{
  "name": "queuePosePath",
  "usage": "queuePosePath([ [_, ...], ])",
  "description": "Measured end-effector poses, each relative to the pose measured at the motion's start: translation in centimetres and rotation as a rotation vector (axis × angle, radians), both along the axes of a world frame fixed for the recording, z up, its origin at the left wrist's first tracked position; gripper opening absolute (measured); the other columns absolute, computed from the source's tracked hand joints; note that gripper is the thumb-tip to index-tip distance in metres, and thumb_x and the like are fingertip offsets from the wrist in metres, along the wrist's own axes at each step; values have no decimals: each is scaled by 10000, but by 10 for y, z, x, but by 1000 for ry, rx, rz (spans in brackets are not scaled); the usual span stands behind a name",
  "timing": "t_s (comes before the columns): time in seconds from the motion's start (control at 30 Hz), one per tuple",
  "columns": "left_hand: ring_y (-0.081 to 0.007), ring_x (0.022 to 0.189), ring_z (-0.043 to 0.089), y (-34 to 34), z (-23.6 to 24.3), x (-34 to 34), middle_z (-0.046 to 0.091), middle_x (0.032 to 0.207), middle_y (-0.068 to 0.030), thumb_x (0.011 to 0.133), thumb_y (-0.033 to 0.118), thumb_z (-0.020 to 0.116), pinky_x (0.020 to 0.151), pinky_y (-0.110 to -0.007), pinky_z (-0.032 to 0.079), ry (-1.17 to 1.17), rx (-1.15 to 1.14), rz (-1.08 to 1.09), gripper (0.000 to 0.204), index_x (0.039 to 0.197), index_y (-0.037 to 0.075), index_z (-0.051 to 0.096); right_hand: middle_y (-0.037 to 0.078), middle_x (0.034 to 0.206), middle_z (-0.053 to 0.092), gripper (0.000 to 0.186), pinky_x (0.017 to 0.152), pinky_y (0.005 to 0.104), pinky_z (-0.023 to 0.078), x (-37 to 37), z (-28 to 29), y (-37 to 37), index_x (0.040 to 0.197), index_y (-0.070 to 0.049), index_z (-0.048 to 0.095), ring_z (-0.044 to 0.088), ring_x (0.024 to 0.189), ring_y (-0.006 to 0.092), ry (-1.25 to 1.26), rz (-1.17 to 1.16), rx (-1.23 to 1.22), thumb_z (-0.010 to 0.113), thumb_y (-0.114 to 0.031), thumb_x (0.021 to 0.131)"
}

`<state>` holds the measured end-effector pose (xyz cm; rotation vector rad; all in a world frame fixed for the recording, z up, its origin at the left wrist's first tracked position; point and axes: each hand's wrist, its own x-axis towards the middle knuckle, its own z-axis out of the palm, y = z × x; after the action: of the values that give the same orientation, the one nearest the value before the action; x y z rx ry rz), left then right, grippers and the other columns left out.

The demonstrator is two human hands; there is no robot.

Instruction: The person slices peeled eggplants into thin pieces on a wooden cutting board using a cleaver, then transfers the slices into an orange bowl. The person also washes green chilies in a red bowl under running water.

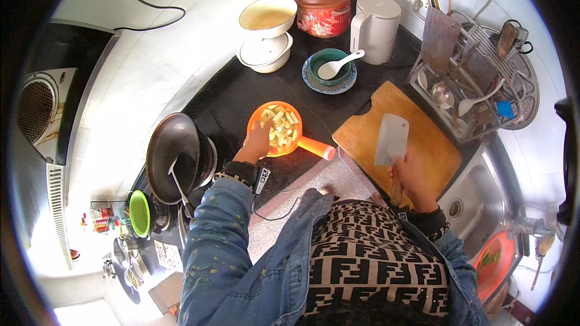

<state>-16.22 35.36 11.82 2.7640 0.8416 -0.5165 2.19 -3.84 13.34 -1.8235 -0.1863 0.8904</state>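
Resting on the rim of a round orange plastic colander with a stubby handle (279,130), the left hand (257,143) has its fingers curled over the near edge, gripping it, while pale chopped vegetable pieces (280,128) fill the bowl. That colander sits on the dark stone surface (241,93), between a black round wok (174,157) on the stove at the left and a rectangular wooden cutting board (423,145) at the right. The right hand (411,176) is closed tight around the handle of a broad steel cleaver (391,139), whose blade lies flat above the board, pointing away from the person. A metal ladle (180,184) leans inside the wok. Farther back on the surface stand a white ceramic bowl stacked on a white lidded pot (266,36), a reddish-brown clay pot with a lid (322,6), a white electric kettle (374,27), and a teal bowl on a saucer holding a white spoon (331,69). A wire dish rack (465,84) holds utensils beside the steel sink (477,199), where an orange basin (495,259) sits.
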Motion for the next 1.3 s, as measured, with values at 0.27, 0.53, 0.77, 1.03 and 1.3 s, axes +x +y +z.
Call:
queuePosePath([
  [0.27, -451, 1040, 596, -12, -46, 16, 331, 1392, -326, 829, 69, 600, 880, -465, 501, 38, 136, 57, 484, 1284, 55, 437, 51, 867, 537, 243, 579, 263, 481, -2, -4, -3, 1160, -17, 478, 544, 639, 124, 43, -69, 77, 456, -82, 927],
  [0.53, -432, 1086, 558, 35, 12, 17, 509, 1267, -214, 755, 302, 755, 894, -454, 478, 183, -94, -128, 643, 1308, 113, 485, 62, 666, 569, 197, 498, 307, 456, -3, 1, 1, 982, 11, 557, 560, 555, 152, -76, -153, 151, 463, -128, 881],
  [0.77, -479, 1373, 188, -27, -12, 28, 149, 1519, -228, 796, 402, 710, 1061, -565, 304, -196, 15, -28, 814, 1464, 209, 286, 63, 843, 555, 214, 571, 270, 479, 2, -10, -8, 1106, -4, 496, 544, 633, 127, -44, -58, 43, 458, -72, 907],
  [1.03, -477, 1409, 83, -35, -38, 31, 4, 1575, -128, 847, 314, 653, 987, -741, 243, -85, -21, 85, 817, 1491, 369, 154, 56, 833, 554, 215, 574, 269, 478, -1, -24, -17, 1103, 0, 501, 544, 633, 125, -8, -66, 22, 455, -96, 917],
  [1.3, -501, 1386, 149, -22, -37, 31, 90, 1544, -227, 829, 274, 656, 1089, -602, 237, -80, 1, -52, 774, 1484, 254, 243, 59, 839, 556, 221, 582, 275, 486, 7, -9, -3, 1127, -12, 483, 551, 647, 126, -15, -43, 91, 460, -106, 929],
])
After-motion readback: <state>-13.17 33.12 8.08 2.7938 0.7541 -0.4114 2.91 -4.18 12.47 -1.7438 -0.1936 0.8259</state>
